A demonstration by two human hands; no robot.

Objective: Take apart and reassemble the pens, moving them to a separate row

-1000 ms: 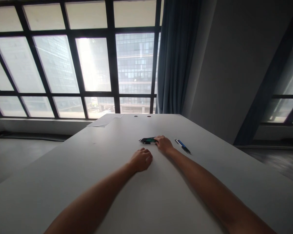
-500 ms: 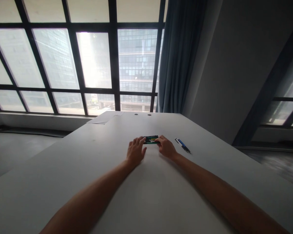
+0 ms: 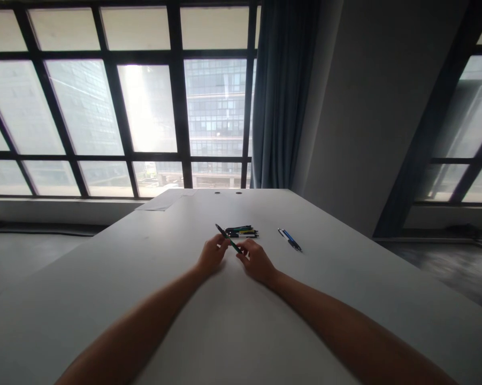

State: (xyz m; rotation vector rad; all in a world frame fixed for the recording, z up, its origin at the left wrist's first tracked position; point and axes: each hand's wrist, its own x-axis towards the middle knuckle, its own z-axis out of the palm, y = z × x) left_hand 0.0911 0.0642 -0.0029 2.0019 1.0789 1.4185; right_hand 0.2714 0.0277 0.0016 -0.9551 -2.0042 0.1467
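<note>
A green and black pen (image 3: 235, 247) slants between my two hands, its dark end pointing up and to the left. My left hand (image 3: 213, 252) pinches it near the middle. At its lower green end, the fingers of my right hand (image 3: 255, 260) are closed on it. Just beyond my hands lies a small pile of several pens (image 3: 243, 231), dark, green, yellow and white ones among them. To the right, apart from the pile, a blue pen (image 3: 292, 239) and a white and black pen (image 3: 288, 239) lie side by side.
The white table (image 3: 176, 331) stretches away toward the window (image 3: 215, 107). Papers (image 3: 160, 201) lie at its far left edge. Two dark round spots (image 3: 239, 193) mark the far end. A blue curtain (image 3: 281, 107) hangs behind on the right.
A green pen has come out of the pile, toward me, and is now held slanted in both hands. Both hands have drawn back from the pile. The view has shifted slightly.
</note>
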